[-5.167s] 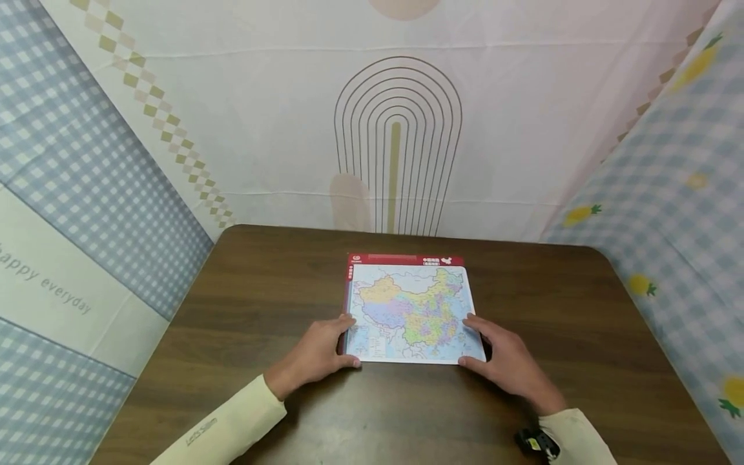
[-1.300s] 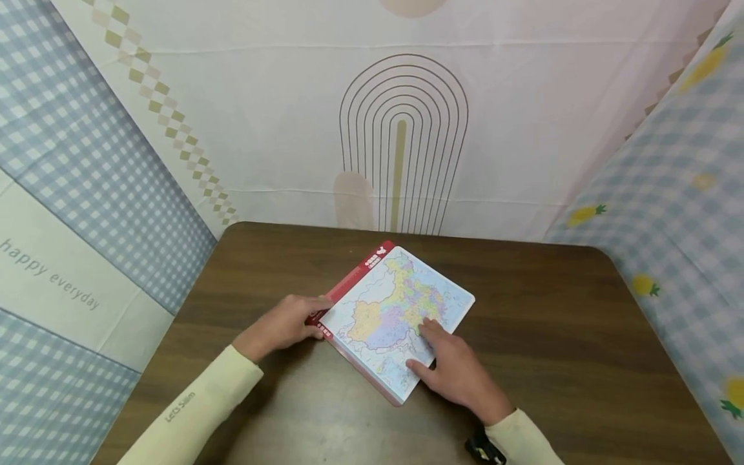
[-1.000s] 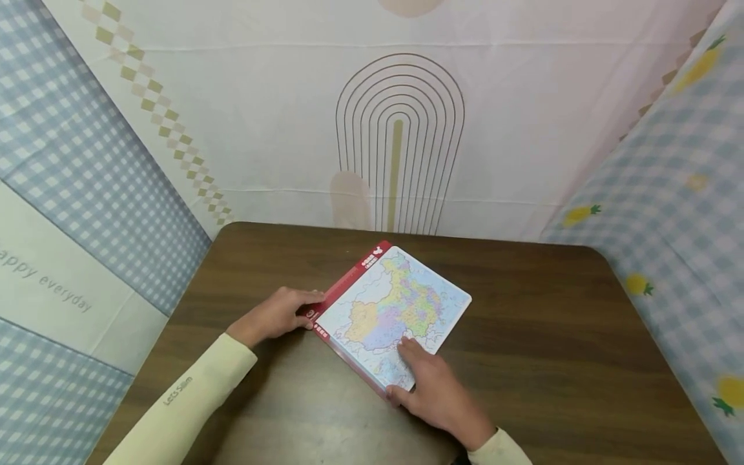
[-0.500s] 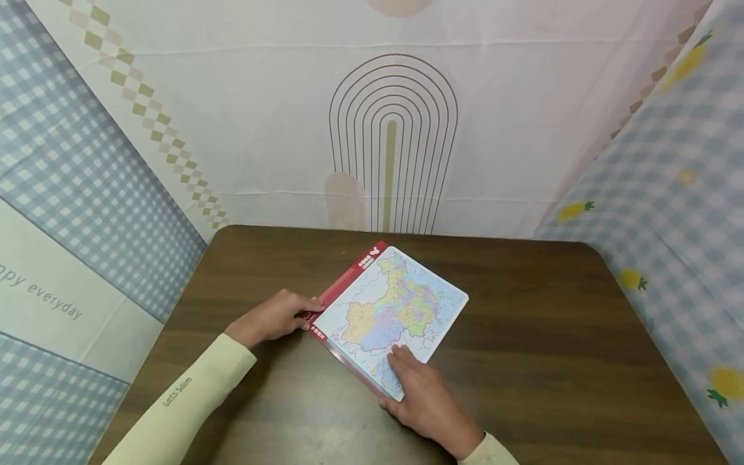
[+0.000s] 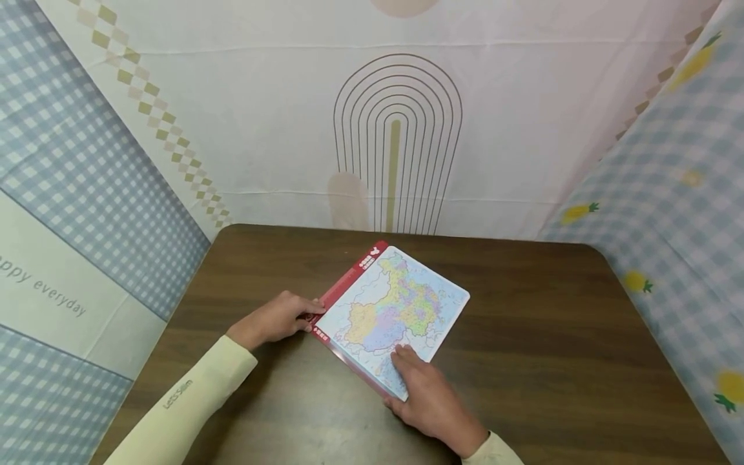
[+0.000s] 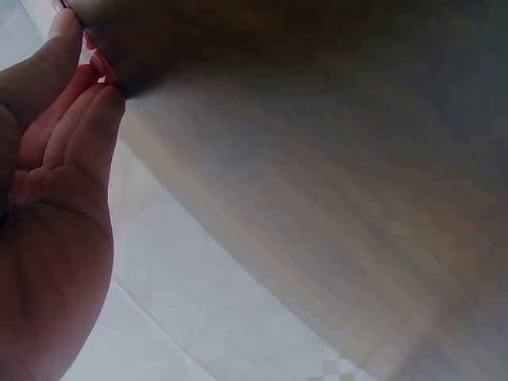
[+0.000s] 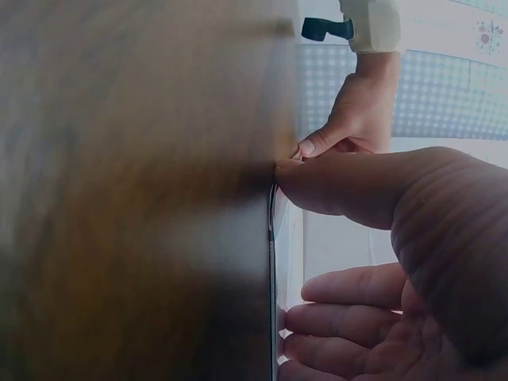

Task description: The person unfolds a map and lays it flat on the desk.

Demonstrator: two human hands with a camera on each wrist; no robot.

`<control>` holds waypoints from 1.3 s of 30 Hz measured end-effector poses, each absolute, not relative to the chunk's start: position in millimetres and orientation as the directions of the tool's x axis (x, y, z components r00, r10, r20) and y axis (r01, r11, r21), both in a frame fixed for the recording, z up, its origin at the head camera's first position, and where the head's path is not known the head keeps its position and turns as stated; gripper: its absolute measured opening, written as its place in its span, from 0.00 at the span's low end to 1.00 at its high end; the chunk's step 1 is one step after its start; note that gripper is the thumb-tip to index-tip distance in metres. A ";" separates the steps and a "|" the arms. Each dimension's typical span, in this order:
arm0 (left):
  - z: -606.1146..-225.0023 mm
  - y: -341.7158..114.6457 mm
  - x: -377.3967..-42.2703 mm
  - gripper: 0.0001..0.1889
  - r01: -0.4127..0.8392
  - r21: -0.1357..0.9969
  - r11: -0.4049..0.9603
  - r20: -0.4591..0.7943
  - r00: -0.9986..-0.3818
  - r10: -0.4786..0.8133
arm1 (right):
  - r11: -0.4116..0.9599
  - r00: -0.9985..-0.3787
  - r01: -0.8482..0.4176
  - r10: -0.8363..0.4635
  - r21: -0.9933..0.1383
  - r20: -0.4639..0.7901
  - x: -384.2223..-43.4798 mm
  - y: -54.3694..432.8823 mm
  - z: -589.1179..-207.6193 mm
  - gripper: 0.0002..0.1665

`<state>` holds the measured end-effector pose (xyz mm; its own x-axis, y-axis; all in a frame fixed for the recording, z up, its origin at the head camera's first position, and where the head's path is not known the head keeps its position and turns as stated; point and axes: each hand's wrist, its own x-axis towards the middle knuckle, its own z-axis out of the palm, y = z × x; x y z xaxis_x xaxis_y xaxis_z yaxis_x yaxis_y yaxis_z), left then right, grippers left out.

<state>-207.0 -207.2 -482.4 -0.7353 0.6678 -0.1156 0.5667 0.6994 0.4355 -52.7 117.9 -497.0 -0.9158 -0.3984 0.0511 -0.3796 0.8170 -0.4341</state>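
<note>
A flat map board [image 5: 372, 316] with a red border strip lies diagonally on the wooden table. A coloured map fills its white and pale blue face, and its red strip faces the upper left. My left hand [image 5: 276, 318] holds the board's left corner between thumb and fingers; in the left wrist view, the fingertips of the left hand [image 6: 59, 198] meet a bit of red edge. My right hand [image 5: 430, 397] is at the near corner, straight fingers resting on the map and thumb along the near edge. In the right wrist view, the thumb of the right hand [image 7: 373, 186] touches the board's thin edge.
The dark brown table [image 5: 552, 349] extends around the board on all sides. Behind it hangs a white cloth [image 5: 279, 129] with an arch print. Blue checked cloth [image 5: 75, 161] hangs on the left, and another checked cloth [image 5: 657, 206] with pineapples on the right.
Since the oldest frame, the board has turned counterclockwise from square to diagonal. My left hand has gone to its left corner, my right to its near corner. Over the last half second, little differs.
</note>
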 end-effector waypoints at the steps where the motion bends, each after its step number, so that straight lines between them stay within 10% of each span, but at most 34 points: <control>1: -482.5 -207.6 -206.1 0.26 0.571 0.433 0.697 -0.110 -0.734 0.670 | 0.814 -0.915 -0.381 -0.401 -0.439 0.049 -52.9 118.9 -496.8 0.45; 39: -487.2 -178.0 -122.2 0.21 0.484 0.435 0.759 -0.005 -0.842 0.540 | 0.822 -0.925 -0.311 -0.378 -0.477 -0.049 -74.4 178.7 -491.3 0.40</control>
<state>-122.2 -178.0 -487.2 -0.8418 0.5398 -0.0049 0.4844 0.7593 0.4347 -74.4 178.7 -491.3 -0.9247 -0.3776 -0.0486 -0.3106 0.8220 -0.4774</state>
